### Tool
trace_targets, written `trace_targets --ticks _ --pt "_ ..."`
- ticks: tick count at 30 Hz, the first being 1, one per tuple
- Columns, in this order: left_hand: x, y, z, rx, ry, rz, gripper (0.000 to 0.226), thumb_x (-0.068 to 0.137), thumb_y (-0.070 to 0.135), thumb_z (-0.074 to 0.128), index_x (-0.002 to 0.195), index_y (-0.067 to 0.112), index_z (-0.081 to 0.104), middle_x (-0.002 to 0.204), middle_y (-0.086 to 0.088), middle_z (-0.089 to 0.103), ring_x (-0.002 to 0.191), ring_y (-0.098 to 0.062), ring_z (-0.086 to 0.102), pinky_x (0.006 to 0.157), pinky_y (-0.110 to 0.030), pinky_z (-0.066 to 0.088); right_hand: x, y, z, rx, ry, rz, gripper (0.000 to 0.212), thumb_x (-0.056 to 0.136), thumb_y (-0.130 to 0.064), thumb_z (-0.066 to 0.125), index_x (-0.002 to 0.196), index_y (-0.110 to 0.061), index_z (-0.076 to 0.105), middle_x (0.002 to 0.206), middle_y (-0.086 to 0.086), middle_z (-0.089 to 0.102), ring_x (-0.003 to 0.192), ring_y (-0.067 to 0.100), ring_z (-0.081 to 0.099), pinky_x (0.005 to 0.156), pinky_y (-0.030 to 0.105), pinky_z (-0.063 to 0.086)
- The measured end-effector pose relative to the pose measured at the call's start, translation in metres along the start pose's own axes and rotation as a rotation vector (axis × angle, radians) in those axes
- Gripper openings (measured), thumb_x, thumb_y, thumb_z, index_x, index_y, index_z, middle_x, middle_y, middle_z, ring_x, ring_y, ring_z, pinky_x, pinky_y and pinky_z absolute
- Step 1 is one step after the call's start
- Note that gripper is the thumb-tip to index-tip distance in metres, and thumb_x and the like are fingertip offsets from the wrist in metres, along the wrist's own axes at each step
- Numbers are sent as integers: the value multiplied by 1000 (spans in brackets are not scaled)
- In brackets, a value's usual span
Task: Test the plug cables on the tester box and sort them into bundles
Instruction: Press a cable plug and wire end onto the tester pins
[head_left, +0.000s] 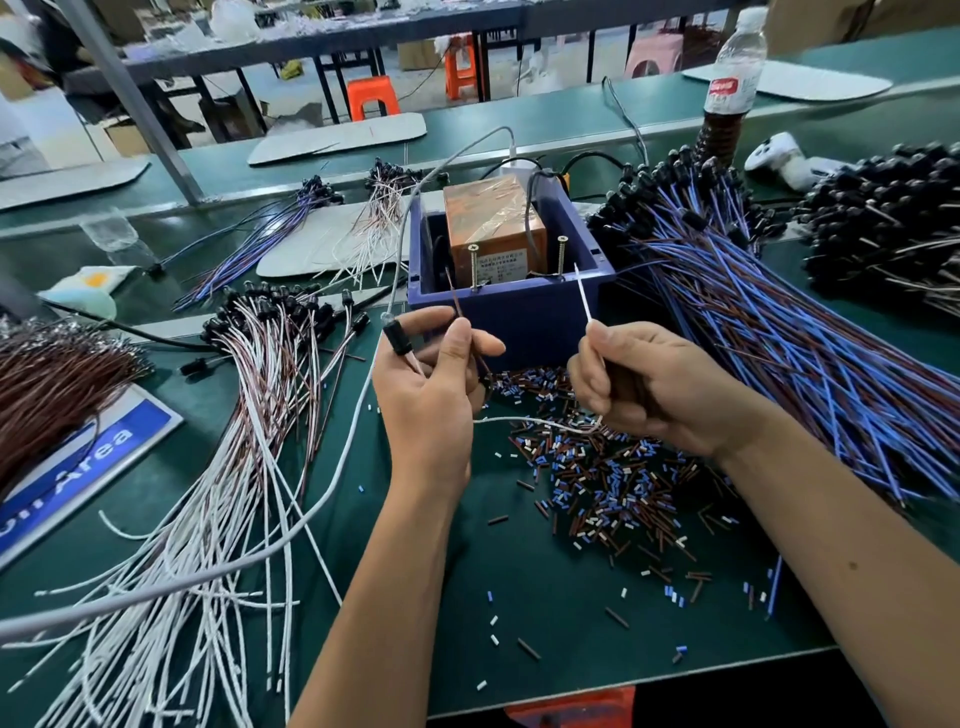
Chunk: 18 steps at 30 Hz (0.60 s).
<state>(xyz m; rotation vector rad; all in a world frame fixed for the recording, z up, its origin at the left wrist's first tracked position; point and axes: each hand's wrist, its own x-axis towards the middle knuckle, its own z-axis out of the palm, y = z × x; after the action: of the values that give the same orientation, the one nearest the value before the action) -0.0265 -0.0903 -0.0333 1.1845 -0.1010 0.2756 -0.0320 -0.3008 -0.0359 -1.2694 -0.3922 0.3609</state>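
head view: the left hand (434, 374) pinches a brown lead (460, 306) between thumb and forefinger, its tip raised toward the left screw (473, 265) standing at the front of the tester box (511, 306). the black plug (396, 336) of the same cable sits against the back of that hand's fingers, likely parked there so it stays out of the way while the bare ends are offered up. the right hand (644, 384) is curled round a white lead (584, 296), fingers closed on it, the tip angled up toward the right screw (561, 254). neither tip touches its screw yet, as far as i can tell. the white wire loops slack between the two hands, so both leads seem to belong to one cable, one end per contact.

the box sits straight ahead, between the hands, within easy reach. to the left lies a white-and-brown bundle (249, 415) fanned across the green mat (571, 623); farther back are smaller sorted bundles (311, 208). on the right a large heap of blue-and-brown cables (779, 322) waits, plugs pointing away. cut insulation scraps (597, 467) litter the mat just before the box. a water bottle (732, 78) stands at the far right.

the test contact looks like the step in hand; sorting this cable comes after.
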Motion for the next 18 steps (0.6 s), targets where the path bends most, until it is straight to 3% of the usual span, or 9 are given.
trace_targets --ticks 7,13,18 --pt "9 -10 4 141 191 141 8 98 14 67 91 12 66 78 -11 77 47 -10 49 55 -27 36 4 3 2 -11 -8 0 46 107 -33 46 72 -5 54 68 13 50 43 11 32 35 22 16" --pt "14 -14 9 160 184 159 10 99 14 67 91 7 69 76 -9 77 43 -15 40 48 -25 34 7 4 1 -34 -27 6 47 107 -37 48 72 -6 54 68 13 51 42 10 33 34 17 23" --pt "15 -14 9 185 194 159 10 99 14 67 90 10 68 76 -7 77 45 -15 44 48 -25 36 7 4 1 -32 -43 9 47 106 -38 49 72 -6 54 68 12 52 43 10 34 34 16 25"
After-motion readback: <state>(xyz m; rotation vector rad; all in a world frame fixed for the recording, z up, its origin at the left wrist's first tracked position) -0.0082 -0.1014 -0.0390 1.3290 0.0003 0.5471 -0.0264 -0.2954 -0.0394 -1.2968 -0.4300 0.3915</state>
